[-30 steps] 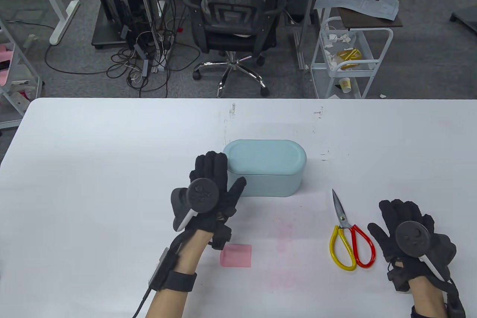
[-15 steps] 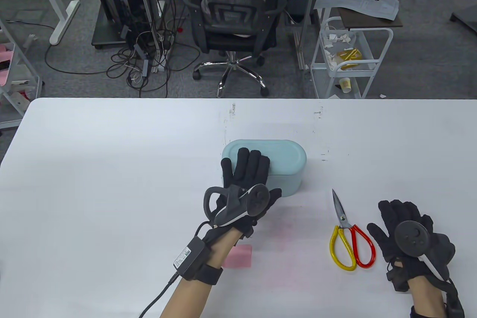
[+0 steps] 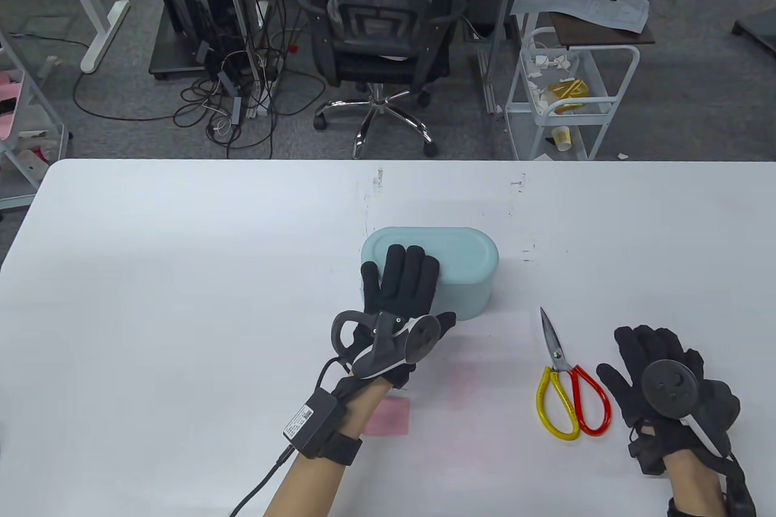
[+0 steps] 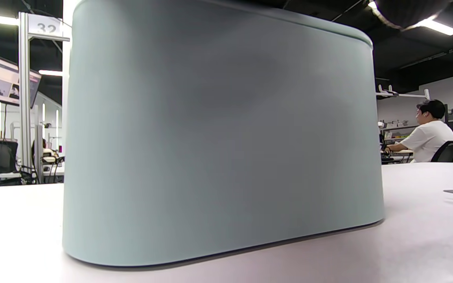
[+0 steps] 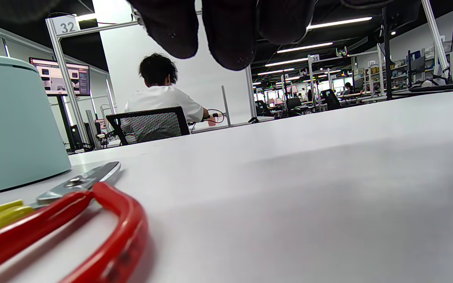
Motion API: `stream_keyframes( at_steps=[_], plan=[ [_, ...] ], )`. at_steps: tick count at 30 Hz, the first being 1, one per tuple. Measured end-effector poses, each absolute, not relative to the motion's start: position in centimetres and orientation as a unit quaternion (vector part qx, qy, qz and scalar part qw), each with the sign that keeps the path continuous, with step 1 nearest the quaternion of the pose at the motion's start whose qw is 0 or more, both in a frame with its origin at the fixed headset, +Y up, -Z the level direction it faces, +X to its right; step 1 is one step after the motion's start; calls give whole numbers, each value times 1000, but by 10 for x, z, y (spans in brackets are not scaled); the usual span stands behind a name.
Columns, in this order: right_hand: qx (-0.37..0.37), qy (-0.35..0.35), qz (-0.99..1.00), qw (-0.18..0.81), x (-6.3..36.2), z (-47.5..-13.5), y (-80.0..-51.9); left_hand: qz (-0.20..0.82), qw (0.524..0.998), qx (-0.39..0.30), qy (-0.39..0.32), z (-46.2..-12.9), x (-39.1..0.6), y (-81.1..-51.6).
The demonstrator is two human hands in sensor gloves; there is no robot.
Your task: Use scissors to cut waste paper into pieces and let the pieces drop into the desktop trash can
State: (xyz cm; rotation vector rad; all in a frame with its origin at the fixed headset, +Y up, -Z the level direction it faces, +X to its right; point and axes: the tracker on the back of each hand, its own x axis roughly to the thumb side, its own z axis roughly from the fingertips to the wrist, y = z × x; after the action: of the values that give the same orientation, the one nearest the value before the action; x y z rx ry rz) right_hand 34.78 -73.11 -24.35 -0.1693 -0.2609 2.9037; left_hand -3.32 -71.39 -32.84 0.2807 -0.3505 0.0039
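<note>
A pale teal oval trash can (image 3: pixel 467 265) (image 4: pixel 218 133) (image 5: pixel 10 125) stands at the table's middle with its lid closed. My left hand (image 3: pixel 401 280) lies on the left half of the lid with straight fingers. A pink piece of paper (image 3: pixel 391 417) lies flat near the front, partly under my left wrist. Scissors (image 3: pixel 567 380) (image 5: pixel 53 212) with one yellow and one red handle lie closed to the right of the can, tip pointing away. My right hand (image 3: pixel 652 359) rests flat on the table just right of the handles, holding nothing.
The white table (image 3: pixel 182 274) carries only these things. Behind its far edge stand an office chair (image 3: pixel 379 26), a white cart (image 3: pixel 570 93) with paper scraps, and tangled cables on the floor. A person sits at a distant desk (image 5: pixel 159 98).
My left hand moved from the can's left side up onto its lid and has stayed pressed there. The right hand and scissors have not moved.
</note>
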Motion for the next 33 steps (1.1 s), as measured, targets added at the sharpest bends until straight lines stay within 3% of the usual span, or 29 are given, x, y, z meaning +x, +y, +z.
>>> stream_keyframes(
  at_steps=[11,19,25,33],
  plan=[
    [-57,-90,988,113,348,-244,-731,0,977,104,-184,-332,-36,-694],
    [-52,-83,988,120,347,-245,-732,165,967,41,-190,-344,-57,-676],
    [-51,-84,988,123,347,-245,-732,176,965,66,-184,-347,-65,-661],
    [-50,-82,987,129,348,-246,-732,263,948,75,-164,-363,-80,-645]
  ],
)
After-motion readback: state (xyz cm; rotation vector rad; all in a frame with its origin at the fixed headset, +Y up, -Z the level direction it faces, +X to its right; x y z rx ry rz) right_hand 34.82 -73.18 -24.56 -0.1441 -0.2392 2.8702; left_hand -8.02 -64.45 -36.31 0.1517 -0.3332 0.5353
